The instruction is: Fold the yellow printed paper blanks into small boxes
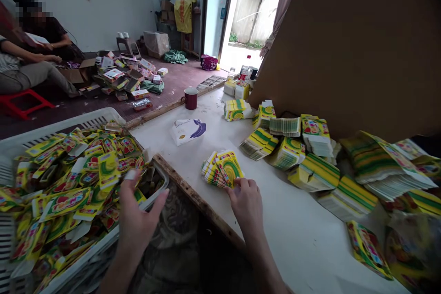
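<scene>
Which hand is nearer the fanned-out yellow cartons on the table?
Right. The right hand touches the fanned-out yellow cartons; the left hand is apart, by the white basket.

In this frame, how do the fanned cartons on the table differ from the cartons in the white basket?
The fanned cartons form one small, overlapping group; the basket cartons make a large heap. The fanned cartons are roughly aligned, while the basket cartons lie jumbled at many angles. The right hand is at the edge of the fanned cartons, not the basket cartons. Both show yellow and green printing.
</scene>
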`<state>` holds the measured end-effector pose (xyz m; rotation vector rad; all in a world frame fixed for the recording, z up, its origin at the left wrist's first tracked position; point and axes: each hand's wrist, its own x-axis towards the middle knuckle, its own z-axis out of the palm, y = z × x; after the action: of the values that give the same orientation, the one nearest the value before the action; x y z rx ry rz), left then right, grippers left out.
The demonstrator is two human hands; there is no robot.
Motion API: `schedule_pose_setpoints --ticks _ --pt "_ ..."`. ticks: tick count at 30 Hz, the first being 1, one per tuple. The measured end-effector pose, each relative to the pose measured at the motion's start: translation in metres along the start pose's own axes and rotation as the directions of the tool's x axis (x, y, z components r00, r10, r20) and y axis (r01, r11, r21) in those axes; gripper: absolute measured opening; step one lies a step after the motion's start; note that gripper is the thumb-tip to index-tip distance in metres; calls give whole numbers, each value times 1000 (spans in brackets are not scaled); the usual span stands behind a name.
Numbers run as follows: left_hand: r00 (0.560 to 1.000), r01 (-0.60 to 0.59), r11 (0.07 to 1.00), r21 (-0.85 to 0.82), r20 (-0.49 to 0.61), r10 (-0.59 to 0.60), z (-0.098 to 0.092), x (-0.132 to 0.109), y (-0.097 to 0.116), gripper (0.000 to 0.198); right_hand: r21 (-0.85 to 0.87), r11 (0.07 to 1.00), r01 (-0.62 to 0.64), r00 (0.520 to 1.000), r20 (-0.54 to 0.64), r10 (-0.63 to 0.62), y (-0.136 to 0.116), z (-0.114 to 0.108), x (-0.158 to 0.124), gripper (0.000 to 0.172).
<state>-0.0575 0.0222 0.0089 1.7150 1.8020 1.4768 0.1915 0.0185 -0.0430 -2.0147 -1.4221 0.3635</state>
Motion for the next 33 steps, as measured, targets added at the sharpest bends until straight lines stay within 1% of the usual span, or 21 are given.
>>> schedule_pose_setpoints --ticks 1,3,6,9,12,15,18,20,22,23,24,25,27,28,29,30,31,32,33 --pt "999 -2 1000 -6 51 2 5 -6 2 68 3 1000 4 1000 6 -4 0 1 0 25" --pt "984 7 997 -77 179 7 16 -19 4 56 14 1000 20 999 27 -20 1 1 -2 23" --pt "940 58 984 -167 342 2 31 -36 4 46 34 998 50 997 57 -52 6 -3 -5 25" --pt "881 166 972 -169 468 -69 39 -46 5 44 51 996 69 995 67 -73 8 -7 -6 27" --pt "834 278 942 -189 535 -139 42 -51 9 47 84 994 77 994 74 -83 9 -7 -7 26" --pt "812 362 897 -255 559 -168 46 -54 10 48 141 989 55 994 86 -68 12 -6 -4 27" --pt "809 461 804 -374 550 -208 56 -58 10 49 216 976 23 993 109 -48 15 -11 -1 23" --pt "830 509 714 -481 495 -258 64 -63 13 52 270 963 14 991 125 -50 14 -19 -3 16" --pt "851 517 603 -607 440 -287 70 -68 21 60 333 943 19 984 159 -76 7 -28 -9 10" --pt "855 515 544 -662 436 -280 71 -70 27 63 370 929 30 975 194 -109 1 -32 -15 8" --pt "853 521 482 -705 455 -256 71 -70 33 63 413 910 47 958 239 -158 -5 -35 -22 7" --pt "839 542 418 -729 495 -226 70 -70 40 57 462 885 64 935 282 -215 -11 -36 -30 7" --pt "788 614 297 -731 591 -173 67 -67 54 44 562 822 90 893 321 -317 -23 -33 -48 12" --pt "768 640 244 -729 618 -167 65 -64 60 42 601 793 95 891 303 -337 -28 -30 -56 12" --pt "765 644 200 -739 618 -181 64 -61 64 42 631 770 99 903 268 -336 -32 -27 -65 10" --pt "778 626 169 -762 591 -213 64 -58 67 41 647 755 104 922 222 -317 -35 -23 -72 8" --pt "797 593 160 -789 545 -261 64 -56 69 39 655 748 108 939 180 -293 -36 -19 -78 11" --pt "813 558 177 -811 490 -314 64 -55 69 39 660 744 109 949 153 -275 -37 -16 -82 16" --pt "821 535 213 -818 442 -362 65 -55 69 40 664 741 101 952 151 -266 -38 -14 -85 21"
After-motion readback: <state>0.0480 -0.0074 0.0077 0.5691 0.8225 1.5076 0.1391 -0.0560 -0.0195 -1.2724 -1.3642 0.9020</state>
